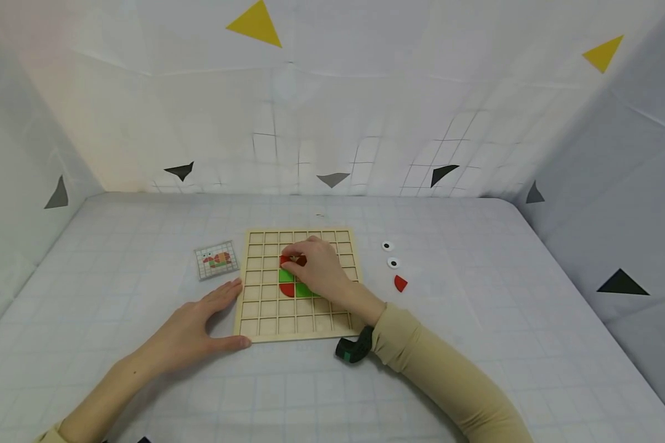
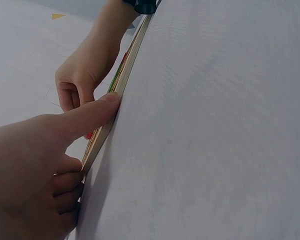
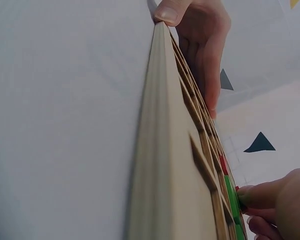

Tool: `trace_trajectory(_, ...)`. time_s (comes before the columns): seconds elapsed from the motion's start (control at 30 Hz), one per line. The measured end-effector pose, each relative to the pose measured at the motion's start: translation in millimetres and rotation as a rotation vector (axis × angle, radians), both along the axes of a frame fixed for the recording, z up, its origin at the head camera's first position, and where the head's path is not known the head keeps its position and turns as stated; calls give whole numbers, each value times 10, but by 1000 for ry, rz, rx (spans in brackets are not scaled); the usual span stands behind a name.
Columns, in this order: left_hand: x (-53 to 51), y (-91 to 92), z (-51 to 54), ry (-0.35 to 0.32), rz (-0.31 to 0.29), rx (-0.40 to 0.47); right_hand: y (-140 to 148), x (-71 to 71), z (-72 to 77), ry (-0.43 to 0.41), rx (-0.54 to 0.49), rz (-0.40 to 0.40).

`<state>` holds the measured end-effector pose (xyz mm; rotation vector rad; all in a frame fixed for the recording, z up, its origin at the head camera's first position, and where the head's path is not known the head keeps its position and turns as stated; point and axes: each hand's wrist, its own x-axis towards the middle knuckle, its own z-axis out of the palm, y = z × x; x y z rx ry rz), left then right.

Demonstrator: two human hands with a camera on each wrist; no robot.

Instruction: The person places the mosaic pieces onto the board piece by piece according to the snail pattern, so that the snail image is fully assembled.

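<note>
A wooden grid board (image 1: 260,320) lies on the table. My right hand (image 1: 324,271) reaches over it and pinches a small red piece (image 3: 237,188) between thumb and fingertips, above the grid; its full shape is hidden. Just below these fingers a green piece (image 1: 286,275) and a red quarter-circle piece (image 1: 287,289) sit in the cells. Another green piece (image 1: 303,290) and a darker red piece are partly covered by the hand. My left hand (image 1: 191,335) rests at the board's lower left, its thumb at the near corner and fingertips touching the left edge.
Left of the board lies a pattern card (image 1: 216,260). On the right are two white eye pieces, the upper eye piece (image 1: 387,246) and lower eye piece (image 1: 393,263), with a loose red quarter-circle (image 1: 401,283) nearer. A black wrist device (image 1: 354,346) hangs by the board's front edge.
</note>
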<state>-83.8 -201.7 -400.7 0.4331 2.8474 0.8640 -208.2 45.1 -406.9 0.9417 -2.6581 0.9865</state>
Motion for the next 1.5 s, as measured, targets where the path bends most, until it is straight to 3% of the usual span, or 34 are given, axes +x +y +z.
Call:
trace_trajectory(0.87, -4, 10, -9, -7, 2, 7, 95, 16, 24, -22, -33, 12)
trace_trajectory(1.07, 1, 13, 8, -8, 11, -4, 447, 19, 78, -40, -41, 33)
trace_trajectory(1.5, 4, 12, 9, -2, 10, -5, 1604, 92, 29, -68, -70, 42)
